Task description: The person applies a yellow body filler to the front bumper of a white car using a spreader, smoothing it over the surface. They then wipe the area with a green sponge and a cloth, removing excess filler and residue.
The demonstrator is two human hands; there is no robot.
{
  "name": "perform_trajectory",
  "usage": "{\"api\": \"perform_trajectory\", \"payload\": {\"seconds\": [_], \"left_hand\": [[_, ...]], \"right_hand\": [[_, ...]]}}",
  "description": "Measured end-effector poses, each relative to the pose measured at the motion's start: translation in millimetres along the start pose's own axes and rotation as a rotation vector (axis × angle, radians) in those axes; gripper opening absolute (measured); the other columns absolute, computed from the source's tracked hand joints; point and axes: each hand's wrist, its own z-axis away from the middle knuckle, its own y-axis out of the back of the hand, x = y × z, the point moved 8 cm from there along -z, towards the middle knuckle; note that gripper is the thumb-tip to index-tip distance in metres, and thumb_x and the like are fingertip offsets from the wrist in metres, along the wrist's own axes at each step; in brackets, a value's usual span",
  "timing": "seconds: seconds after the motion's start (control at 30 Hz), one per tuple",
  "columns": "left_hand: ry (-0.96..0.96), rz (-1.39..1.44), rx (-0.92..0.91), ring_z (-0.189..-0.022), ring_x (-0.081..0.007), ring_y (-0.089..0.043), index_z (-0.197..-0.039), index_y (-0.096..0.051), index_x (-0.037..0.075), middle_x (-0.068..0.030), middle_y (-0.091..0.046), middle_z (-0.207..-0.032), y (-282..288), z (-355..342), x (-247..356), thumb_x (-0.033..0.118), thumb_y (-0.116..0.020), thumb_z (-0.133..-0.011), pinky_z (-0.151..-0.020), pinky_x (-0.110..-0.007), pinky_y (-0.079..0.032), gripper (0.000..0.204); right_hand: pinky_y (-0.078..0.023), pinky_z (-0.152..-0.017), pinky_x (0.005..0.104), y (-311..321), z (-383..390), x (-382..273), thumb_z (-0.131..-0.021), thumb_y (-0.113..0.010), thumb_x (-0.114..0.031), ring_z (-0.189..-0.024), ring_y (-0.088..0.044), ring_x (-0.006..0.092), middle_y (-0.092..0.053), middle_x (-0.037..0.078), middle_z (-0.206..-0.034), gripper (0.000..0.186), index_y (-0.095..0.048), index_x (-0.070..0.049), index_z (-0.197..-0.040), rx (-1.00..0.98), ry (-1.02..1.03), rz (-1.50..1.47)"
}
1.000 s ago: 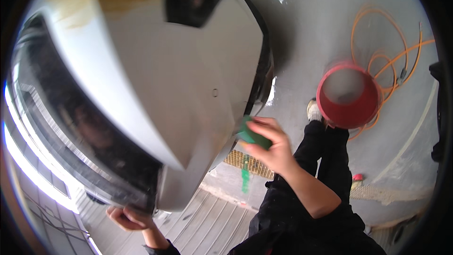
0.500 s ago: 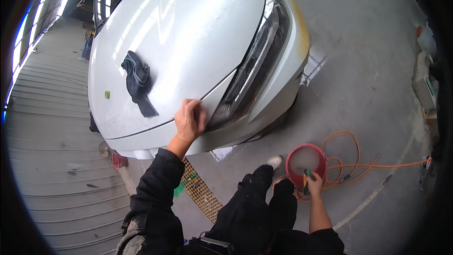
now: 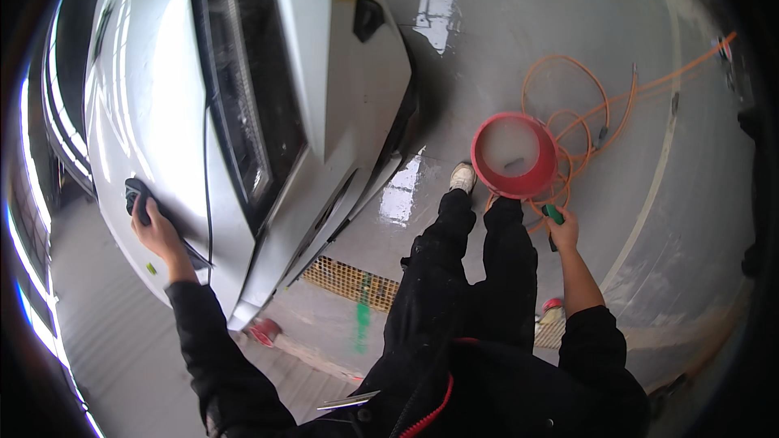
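My left hand (image 3: 161,237) is closed around a dark cloth (image 3: 139,191) lying on the white car's hood (image 3: 158,126). Part of the cloth stretches under the hand toward the hood's front edge. Low at my right side, my right hand (image 3: 565,231) grips a small green-and-black block (image 3: 553,212); its exact kind I cannot make out. Just beyond that hand stands a red bucket (image 3: 542,177) of cloudy water, with a small dark piece in it. A small yellow-green piece (image 3: 151,268) rests on the hood near my left wrist.
The headlight (image 3: 243,89) and bumper (image 3: 369,73) lie between my left arm and the bucket. An orange hose (image 3: 604,89) coils on the floor around the bucket. A yellow floor grating (image 3: 345,280) runs below the car's front. A red container (image 3: 264,331) sits beside it.
My view has turned toward the right. My left hand has gone from the panel edge by the headlight to the cloth and taken hold of it. My right hand has drawn back from over the bucket.
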Motion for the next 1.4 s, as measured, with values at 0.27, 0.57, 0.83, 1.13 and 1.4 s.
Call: {"api": "perform_trajectory", "payload": {"seconds": [0.27, 0.57, 0.83, 1.13, 1.4], "left_hand": [[-1.317, -0.256, -0.612, -0.151, -0.0324, -0.05, -0.133, -0.077, 0.004, -0.0136, -0.056, -0.164, -151, 201, 337, 0.006, -0.064, -0.095, -0.123, -0.045, -0.041, 0.041], [-1.432, -0.901, -1.167, -0.168, -0.0405, -0.02, -0.159, -0.052, -0.006, -0.03, -0.022, -0.18, -280, 254, 354, 0.05, -0.057, -0.103, -0.137, -0.051, -0.014, 0.08], [-1.429, -0.861, -0.945, -0.166, -0.0412, -0.024, -0.163, -0.047, -0.006, -0.0257, -0.026, -0.18, -357, 269, 359, 0.056, -0.056, -0.105, -0.137, -0.05, -0.016, 0.085], [-1.501, -0.781, -0.985, -0.16, -0.0406, -0.035, -0.154, -0.059, -0.005, -0.026, -0.04, -0.172, -351, 306, 334, 0.053, -0.068, -0.097, -0.134, -0.049, -0.024, 0.082], [-1.486, -0.795, -1.042, -0.161, -0.0417, -0.033, -0.154, -0.055, -0.011, -0.0291, -0.036, -0.173, -343, 334, 317, 0.052, -0.07, -0.096, -0.134, -0.05, -0.024, 0.087]], "right_hand": [[-0.056, -0.103, 0.0446, -13, 18, 17, -0.086, -0.089, -0.03, -0.12, -0.071, 0.0374, -0.071, 0.019, -0.127, 0.053, -0.076, -0.005, -0.131, 0.052, -0.061, -0.116], [-0.056, -0.103, 0.0428, -58, -8, -1, -0.087, -0.089, -0.03, -0.119, -0.071, 0.0355, -0.073, 0.018, -0.125, 0.053, -0.077, -0.006, -0.132, 0.094, -0.086, -0.437], [-0.057, -0.098, 0.0346, -99, -7, 1, -0.092, -0.087, -0.023, -0.111, -0.075, 0.0205, -0.077, 0.014, -0.129, 0.053, -0.073, 0.0, -0.138, 0.027, -0.256, -0.514], [-0.054, -0.103, 0.0354, -119, -28, -23, -0.099, -0.081, -0.033, -0.117, -0.072, 0.0244, -0.076, 0.014, -0.13, 0.05, -0.075, 0.0, -0.136, -0.167, -0.399, -0.771], [-0.057, -0.099, 0.0376, -119, -38, -58, -0.097, -0.077, -0.023, -0.118, -0.072, 0.0235, -0.075, 0.011, -0.127, 0.056, -0.065, 0.0, -0.147, -0.5, -0.573, -1.048]]}}
